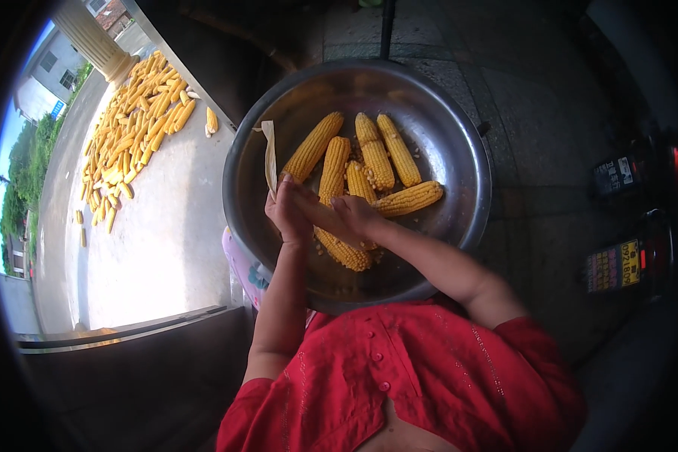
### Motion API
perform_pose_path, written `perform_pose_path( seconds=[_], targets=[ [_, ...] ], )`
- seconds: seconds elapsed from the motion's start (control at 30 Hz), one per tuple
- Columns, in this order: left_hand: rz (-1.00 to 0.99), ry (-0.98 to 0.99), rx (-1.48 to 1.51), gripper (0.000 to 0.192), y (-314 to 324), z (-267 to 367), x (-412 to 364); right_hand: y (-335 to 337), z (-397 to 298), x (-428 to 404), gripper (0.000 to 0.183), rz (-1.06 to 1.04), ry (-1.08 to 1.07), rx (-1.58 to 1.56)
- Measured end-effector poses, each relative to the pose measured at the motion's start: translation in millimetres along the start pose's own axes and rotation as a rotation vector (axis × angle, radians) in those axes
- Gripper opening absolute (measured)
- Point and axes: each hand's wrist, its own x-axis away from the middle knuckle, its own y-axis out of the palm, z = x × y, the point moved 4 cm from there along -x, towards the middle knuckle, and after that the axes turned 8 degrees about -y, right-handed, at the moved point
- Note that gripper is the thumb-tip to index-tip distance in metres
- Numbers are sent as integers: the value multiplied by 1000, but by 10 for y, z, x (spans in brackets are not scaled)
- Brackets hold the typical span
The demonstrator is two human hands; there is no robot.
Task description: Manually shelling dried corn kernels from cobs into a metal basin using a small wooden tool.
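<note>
Over a metal basin [463, 141], my left hand [289, 219] and my right hand [357, 217] are close together. Both are closed around an elongated tan object [322, 217], perhaps a corn cob, mostly covered by the fingers. A dry pale husk strip [269, 158] rises from beside my left hand. Several yellow ears of corn [376, 152] lie in the basin, beyond and around the hands. One ear of corn [409, 199] is just right of my right hand, and another ear [344, 251] lies below the hands. Loose kernels [417, 152] are scattered on the basin's bottom.
Outside at left, a large heap of corn ears [130, 130] lies on concrete by a fluted column [93, 42]. A door sill [124, 327] separates that ground from the dark interior. Vehicles with a yellow plate [630, 263] stand at right on the tiled floor [520, 169].
</note>
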Motion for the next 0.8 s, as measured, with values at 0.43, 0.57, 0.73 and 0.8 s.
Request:
perform_pose_path(
  seconds=[0.43, 0.57, 0.73, 0.8],
  targets=[
    [289, -220, 455, 19, -504, 49, -322, -224, -440, 146, 36, 91, -341, 379],
    [213, -253, 479, 18, -484, 24, -347, -348, -409, 40, 36, 116, -246, 299],
    [88, -157, 397, 17, -324, 146, -333, -307, -108, -11, 42, 90, -144, 50],
    [40, -140, 398, 17, -327, 164, -346, -224, 193, -50, 49, 44, 254, -545]
  ],
)
